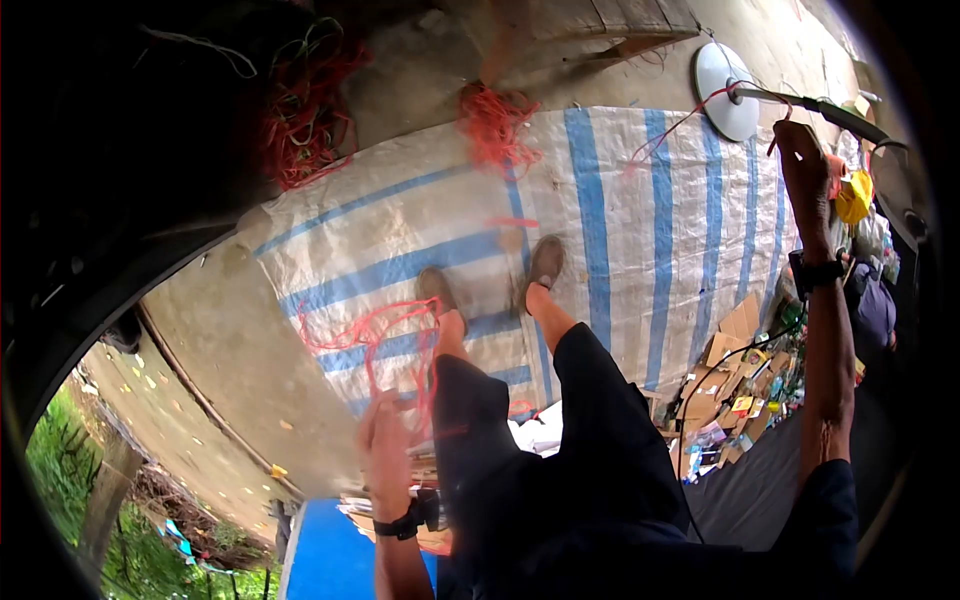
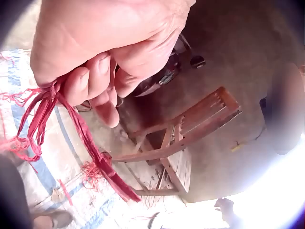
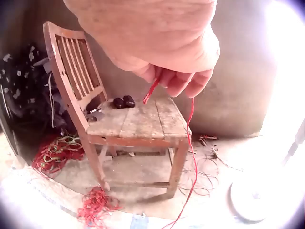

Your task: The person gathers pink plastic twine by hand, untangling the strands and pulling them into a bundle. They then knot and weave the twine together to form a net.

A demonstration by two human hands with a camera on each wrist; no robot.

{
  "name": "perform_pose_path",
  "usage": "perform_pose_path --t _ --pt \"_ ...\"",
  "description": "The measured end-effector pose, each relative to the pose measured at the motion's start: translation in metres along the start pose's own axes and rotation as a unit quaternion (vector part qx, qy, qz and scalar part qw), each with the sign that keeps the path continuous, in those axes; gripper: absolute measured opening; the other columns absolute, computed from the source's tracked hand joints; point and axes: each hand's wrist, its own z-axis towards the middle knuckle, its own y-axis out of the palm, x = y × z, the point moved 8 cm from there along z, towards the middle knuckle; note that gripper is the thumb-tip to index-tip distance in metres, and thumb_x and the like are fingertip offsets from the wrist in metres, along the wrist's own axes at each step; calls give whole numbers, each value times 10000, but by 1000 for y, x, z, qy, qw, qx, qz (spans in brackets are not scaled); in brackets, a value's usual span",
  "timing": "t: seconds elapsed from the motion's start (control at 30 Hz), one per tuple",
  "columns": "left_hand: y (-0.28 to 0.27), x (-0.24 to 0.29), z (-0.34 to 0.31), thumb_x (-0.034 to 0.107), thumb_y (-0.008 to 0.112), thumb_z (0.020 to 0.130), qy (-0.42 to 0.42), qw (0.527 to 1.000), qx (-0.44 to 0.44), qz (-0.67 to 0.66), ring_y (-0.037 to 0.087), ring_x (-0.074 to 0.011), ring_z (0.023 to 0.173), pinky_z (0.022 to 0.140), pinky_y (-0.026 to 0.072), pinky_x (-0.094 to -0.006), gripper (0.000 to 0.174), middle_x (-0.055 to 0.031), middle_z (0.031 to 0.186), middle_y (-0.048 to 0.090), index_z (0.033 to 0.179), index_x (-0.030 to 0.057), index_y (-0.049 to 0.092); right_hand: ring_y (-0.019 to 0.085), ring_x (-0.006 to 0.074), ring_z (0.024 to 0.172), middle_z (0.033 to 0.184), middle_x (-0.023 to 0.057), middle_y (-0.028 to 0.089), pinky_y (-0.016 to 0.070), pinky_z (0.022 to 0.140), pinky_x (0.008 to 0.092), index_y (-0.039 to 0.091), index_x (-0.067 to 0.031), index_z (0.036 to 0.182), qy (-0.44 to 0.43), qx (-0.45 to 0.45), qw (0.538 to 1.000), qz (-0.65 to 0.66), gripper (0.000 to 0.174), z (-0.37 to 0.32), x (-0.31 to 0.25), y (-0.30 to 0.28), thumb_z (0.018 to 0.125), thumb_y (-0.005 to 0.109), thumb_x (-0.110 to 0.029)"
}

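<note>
L wrist cam only: knot (image 2: 53, 89) by L fingers (image 2: 98, 78) round red strips (image 2: 85, 134); R fingers (image 3: 180, 84) round string (image 3: 196, 167)

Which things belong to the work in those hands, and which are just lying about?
Apparently in the job:
red strips held by the left hand
red cord held by the right hand
perhaps the red tangle

Apparently just lying about:
wooden chair
cardboard pieces
round pale disc

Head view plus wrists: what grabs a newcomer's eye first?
Probably the blue-striped sheet spread under the feet, with red tangles along its far edge near the wooden chair. Then the hands: left hand grips a red bunch left of the legs, right hand a thin red strand far right.
</note>
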Motion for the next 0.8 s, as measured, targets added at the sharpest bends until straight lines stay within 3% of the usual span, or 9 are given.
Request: perform_pose_path --t 0.23,0.33,0.37,0.4,0.43,0.47,0.6,0.7,0.8 --pt "-10 -17 27 178 570 1027 40 998 43 -19 338 -27 599 523 254 -212 223 1 761 539 1107 -8 662 624 418 1012 1087 233 631 516 874 464 606 -101 1192 82 -153 970 -169 346 -33 97 87 870 705 -180" --pt "10 -29 38 147 568 1022 -31 992 -29 -120 373 -30 645 557 292 -219 197 51 728 440 1101 -13 651 605 427 1035 1113 221 614 501 875 474 607 -83 1141 84 -245 958 -121 327 -61 7 124 840 718 -150" --pt "9 -25 44 129 565 1019 70 996 -34 30 370 -35 624 562 302 -211 192 59 714 409 1111 -20 646 604 425 1039 1144 211 610 497 869 485 608 -82 1140 90 -289 949 -87 326 -81 0 150 839 719 -138" --pt "12 -36 50 124 567 1016 -8 993 -77 -87 368 -38 617 562 307 -212 194 54 713 417 1116 -22 646 642 399 932 1058 202 641 517 789 474 628 -70 1097 31 -257 966 -17 283 -92 -35 163 838 720 -136" --pt "18 -42 53 120 569 1013 -84 968 -122 -201 366 -42 611 562 312 -213 196 49 713 425 1121 -24 647 666 348 805 933 178 665 528 698 437 650 -52 1048 131 -310 941 37 218 -102 -62 183 849 705 -122" --pt "21 -39 55 111 570 1008 -92 965 -142 -199 368 -47 612 563 314 -220 195 45 707 424 1121 -28 648 669 302 736 855 155 674 527 648 395 662 -40 1027 91 -314 941 92 169 -112 -101 199 871 674 -104" --pt "26 -33 66 85 571 995 -104 954 -189 -208 375 -65 613 580 326 -242 208 35 686 423 1130 -54 649 671 383 857 966 181 682 548 726 439 659 -58 1034 46 -425 877 220 160 -146 -271 225 895 635 -132" --pt "28 -19 73 113 588 996 -91 953 -218 -192 386 -72 614 595 333 -244 235 28 684 441 1135 -65 652 657 395 827 846 181 653 533 721 465 629 -37 951 -1 -452 857 248 118 -135 -371 218 887 632 -136" --pt "29 -22 81 142 593 1002 -115 951 -212 -194 382 -66 606 593 333 -244 249 28 664 438 1114 -67 666 658 360 855 834 151 660 529 735 445 635 -57 936 -58 -449 848 275 113 -178 -374 270 879 630 -154"
